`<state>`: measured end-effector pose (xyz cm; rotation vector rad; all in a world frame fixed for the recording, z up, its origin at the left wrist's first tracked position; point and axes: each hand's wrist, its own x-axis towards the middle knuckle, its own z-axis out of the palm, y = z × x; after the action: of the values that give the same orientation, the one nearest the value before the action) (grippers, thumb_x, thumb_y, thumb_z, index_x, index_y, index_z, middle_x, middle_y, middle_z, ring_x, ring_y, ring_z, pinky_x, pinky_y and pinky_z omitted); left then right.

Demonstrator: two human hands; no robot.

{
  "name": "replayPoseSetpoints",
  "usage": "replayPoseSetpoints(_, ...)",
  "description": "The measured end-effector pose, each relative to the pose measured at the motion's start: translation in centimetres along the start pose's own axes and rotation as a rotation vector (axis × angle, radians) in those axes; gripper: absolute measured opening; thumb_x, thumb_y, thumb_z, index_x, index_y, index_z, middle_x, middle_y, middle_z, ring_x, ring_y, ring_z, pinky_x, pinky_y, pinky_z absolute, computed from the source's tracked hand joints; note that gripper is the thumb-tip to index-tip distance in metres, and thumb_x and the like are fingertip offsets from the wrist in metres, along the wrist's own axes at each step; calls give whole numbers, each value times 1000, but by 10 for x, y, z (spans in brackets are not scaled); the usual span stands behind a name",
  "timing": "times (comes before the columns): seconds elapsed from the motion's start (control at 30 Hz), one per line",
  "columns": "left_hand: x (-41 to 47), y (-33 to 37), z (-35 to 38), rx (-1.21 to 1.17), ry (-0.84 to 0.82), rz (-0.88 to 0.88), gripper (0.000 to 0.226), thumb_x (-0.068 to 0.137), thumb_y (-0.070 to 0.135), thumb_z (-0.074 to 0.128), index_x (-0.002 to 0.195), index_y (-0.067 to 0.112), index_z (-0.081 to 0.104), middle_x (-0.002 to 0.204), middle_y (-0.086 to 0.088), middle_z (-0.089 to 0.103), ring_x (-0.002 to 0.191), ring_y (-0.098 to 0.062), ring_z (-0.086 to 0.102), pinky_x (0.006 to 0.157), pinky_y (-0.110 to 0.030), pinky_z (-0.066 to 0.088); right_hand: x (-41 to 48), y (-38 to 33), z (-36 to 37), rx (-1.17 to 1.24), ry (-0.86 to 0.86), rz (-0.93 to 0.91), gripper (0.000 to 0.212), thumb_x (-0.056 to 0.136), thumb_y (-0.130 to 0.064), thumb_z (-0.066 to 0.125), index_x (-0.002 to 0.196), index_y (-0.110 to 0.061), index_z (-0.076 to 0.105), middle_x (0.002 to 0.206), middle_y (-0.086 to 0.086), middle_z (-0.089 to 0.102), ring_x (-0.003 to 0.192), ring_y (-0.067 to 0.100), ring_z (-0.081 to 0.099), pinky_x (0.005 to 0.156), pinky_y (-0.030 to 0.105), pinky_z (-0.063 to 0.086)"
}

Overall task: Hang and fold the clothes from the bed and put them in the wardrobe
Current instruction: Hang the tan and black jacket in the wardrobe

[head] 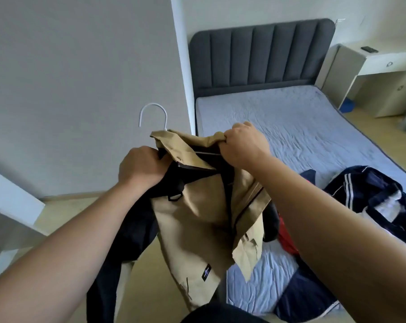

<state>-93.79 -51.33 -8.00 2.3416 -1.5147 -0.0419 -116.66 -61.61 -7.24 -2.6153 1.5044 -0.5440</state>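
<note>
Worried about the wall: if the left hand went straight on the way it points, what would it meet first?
The left hand would likely push into the tan jacket it grips, near its collar below the white hanger; the wall corner lies beyond, depth unclear.

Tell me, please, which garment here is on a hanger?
The tan jacket held by the left hand and right hand: a white hanger hook rises above its collar. The navy striped garment and red garment lie on the bed.
</note>
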Motion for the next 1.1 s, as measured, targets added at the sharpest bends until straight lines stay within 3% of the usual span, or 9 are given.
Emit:
replayPoseSetpoints(0.17,-12,-20,0,-85,73,-4,56,92,63,41,58,22,60,58,3,55,56,-11,49,50,-26,29,-20,-67,7,330,-150,152,32,99,-37,38,71,-24,49,77,-2,57,81,28,59,63,33,41)
replayPoseSetpoints(0.3,-24,-39,-2,5,45,113,37,93,18,45,56,20,39,63,-7,57,70,-35,59,56,-32,34,-46,-113,30,908,-183,232,29,97,-34,44,105,-23,69,109,-5,70,106,16,61,88,33,47)
replayPoseSetpoints(0.4,-36,-50,-3,-85,28,86,44,92,15,51,52,22,37,56,-4,52,68,-37,56,57,-33,34,-65,-119,47,1055,-381,282,13,84,-24,46,89,-29,58,82,-10,60,80,12,57,76,32,44)
replayPoseSetpoints(0.5,-45,-62,0,-66,21,130,45,91,13,55,53,24,33,65,-15,62,72,-41,62,60,-35,38,-77,-113,59,657,-429,78,11,83,-15,48,81,-25,45,89,-3,54,90,22,54,80,37,44)
replayPoseSetpoints(0.6,-47,-76,4,-83,37,161,48,89,13,59,52,27,31,61,-11,61,68,-41,62,58,-33,33,-88,-106,70,124,-123,-146,7,85,-12,52,92,-16,53,97,5,57,98,32,50,82,43,41)
replayPoseSetpoints(0.8,-47,-75,3,-220,59,208,45,85,28,52,44,28,32,41,14,38,43,-8,37,48,-22,21,-104,-97,69,281,289,111,33,85,-15,69,116,-6,61,112,14,57,104,36,51,89,51,44)
replayPoseSetpoints(0.9,-48,-67,7,-204,53,247,62,86,8,67,43,31,29,40,19,31,42,-3,33,48,-21,19,-103,-82,68,174,181,185,60,89,-48,66,137,-15,51,140,10,45,132,31,37,113,50,26)
replayPoseSetpoints(0.97,-49,-61,9,-194,26,250,63,84,5,69,42,29,29,39,18,31,41,-3,31,47,-21,18,-99,-67,67,61,44,158,54,94,-59,56,125,-14,54,129,8,53,133,31,40,118,48,19)
replayPoseSetpoints(1.1,-54,-49,16,-156,15,202,56,83,-2,64,42,21,33,40,8,35,41,-9,30,47,-21,18,-92,-51,61,43,-69,105,42,100,-58,40,88,-17,41,92,4,57,98,32,55,92,41,34)
